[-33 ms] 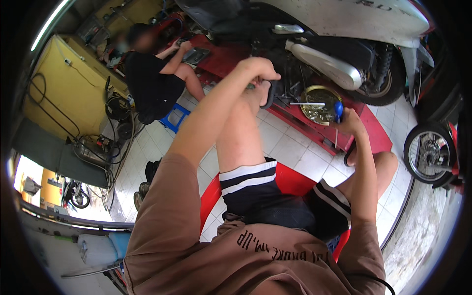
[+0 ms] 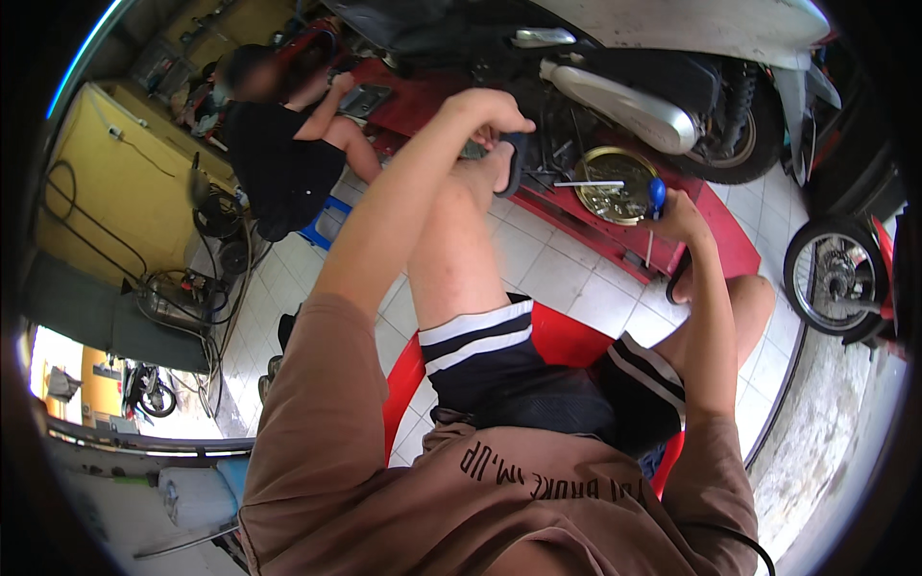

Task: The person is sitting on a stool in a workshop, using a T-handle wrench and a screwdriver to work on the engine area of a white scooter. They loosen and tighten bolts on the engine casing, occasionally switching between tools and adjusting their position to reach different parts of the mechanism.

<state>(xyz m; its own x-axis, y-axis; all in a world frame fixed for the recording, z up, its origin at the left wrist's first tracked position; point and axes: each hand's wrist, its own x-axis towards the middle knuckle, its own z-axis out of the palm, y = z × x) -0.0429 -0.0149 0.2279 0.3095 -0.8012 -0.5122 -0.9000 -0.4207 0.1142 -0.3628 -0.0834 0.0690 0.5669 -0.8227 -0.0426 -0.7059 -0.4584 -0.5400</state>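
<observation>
Red ramp (image 2: 715, 235): a red metal lift platform is seen at far centre-right, carrying a scooter (image 2: 672, 58); its near edge runs diagonally above the white tiled floor (image 2: 557, 269).
Left hand (image 2: 495, 113): raised to far centre, fingers curled narrowly at the underside of the scooter, just above the person's own sandalled foot (image 2: 514, 163); what is pinched, if anything, cannot be told.
Right hand (image 2: 677, 216): closed around a blue-handled tool (image 2: 657, 197), held upright; the handle top shows above the fist, the thin shaft hangs below it.
Brass-coloured tray (image 2: 615, 182): a round metal dish is set on the ramp, just left of the right hand, below the scooter's silver engine cover (image 2: 629, 106); a thin white rod (image 2: 588, 183) lies across it.
Seat: a red plastic stool (image 2: 567, 341) is seen under the person, near centre.
Right edge: a separate spoked wheel (image 2: 836, 278) stands on the floor, well apart from the tool.
Far left: another person (image 2: 283, 144) in black is crouched beside a small blue stool (image 2: 322, 226), hands on the ramp's far end.
Left wall: a yellow cabinet (image 2: 106, 182) with cables and hoses at its foot.
</observation>
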